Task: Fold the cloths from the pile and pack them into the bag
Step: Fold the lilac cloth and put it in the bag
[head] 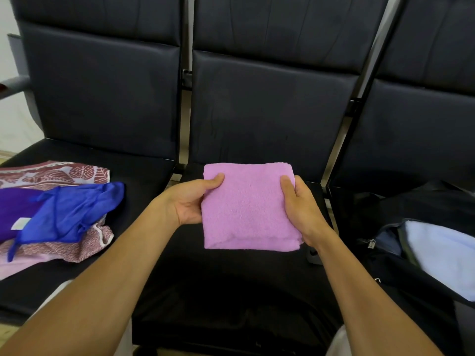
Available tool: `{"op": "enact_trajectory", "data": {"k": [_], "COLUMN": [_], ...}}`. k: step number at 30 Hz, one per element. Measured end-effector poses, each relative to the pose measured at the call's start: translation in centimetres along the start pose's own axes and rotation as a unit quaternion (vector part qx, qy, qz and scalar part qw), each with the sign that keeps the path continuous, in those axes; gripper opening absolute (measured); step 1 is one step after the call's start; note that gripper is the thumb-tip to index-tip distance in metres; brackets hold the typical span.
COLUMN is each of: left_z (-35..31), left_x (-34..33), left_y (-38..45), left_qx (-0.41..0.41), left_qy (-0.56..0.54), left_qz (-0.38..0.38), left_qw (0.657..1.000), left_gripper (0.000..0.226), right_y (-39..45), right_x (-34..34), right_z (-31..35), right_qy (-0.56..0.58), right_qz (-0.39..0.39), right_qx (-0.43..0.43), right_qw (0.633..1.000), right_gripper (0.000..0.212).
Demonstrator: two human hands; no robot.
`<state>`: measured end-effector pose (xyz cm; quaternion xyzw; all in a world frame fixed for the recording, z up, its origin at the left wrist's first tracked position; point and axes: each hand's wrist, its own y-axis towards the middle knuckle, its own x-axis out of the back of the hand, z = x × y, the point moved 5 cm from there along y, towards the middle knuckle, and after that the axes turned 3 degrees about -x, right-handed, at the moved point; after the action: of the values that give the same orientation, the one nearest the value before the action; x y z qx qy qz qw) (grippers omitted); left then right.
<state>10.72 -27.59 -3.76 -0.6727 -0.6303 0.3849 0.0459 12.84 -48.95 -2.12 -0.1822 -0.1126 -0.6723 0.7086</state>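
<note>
A folded pink towel (248, 206) is held above the middle black seat. My left hand (189, 201) grips its left edge with the thumb on top. My right hand (300, 209) grips its right edge the same way. The pile of cloths lies on the left seat: a blue mesh cloth (69, 211) on top, a purple cloth (12, 211) beside it, and a red-and-white patterned cloth (51, 173) underneath. A dark bag (385, 247) sits open on the right seat with a light blue cloth (442, 255) inside.
Three black padded seats (231, 291) with tall backrests stand in a row, joined by metal frame bars (331, 176). A grey armrest (15, 84) sticks out at the far left. A pale floor shows at the left edge.
</note>
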Motion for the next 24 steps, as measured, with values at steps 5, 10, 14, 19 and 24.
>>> {"op": "enact_trajectory", "data": {"k": [5,10,14,19,24], "left_z": [0.3,0.1,-0.1,0.5,1.6], "left_x": [-0.2,-1.1,-1.3,-1.5,-3.4], "left_y": [-0.1,-0.6,-0.4,0.2,0.6], "left_qx": [0.016,-0.02,-0.041,-0.046,-0.091], "left_qy": [0.016,0.059,0.043,0.036,0.075], "left_qz": [0.043,0.087,0.092,0.084,0.118], "left_qw": [0.999,0.994,0.994,0.995,0.986], "left_gripper": [0.042,0.055,0.064,0.06,0.061], "right_y": [0.3,0.4,0.3,-0.5,-1.2], "right_x": [0.4,0.6,0.3,0.8,3.2], "right_z": [-0.7,-1.0,-1.0,-1.2,-1.6], "right_qy": [0.016,0.105,0.135,0.098,0.019], "right_qz": [-0.037,-0.061,0.006,0.077,0.058], "right_qx": [-0.03,-0.073,-0.107,-0.076,0.003], "right_qw": [0.999,0.99,0.985,0.989,0.998], "right_gripper": [0.035,0.027,0.029,0.044,0.039]}}
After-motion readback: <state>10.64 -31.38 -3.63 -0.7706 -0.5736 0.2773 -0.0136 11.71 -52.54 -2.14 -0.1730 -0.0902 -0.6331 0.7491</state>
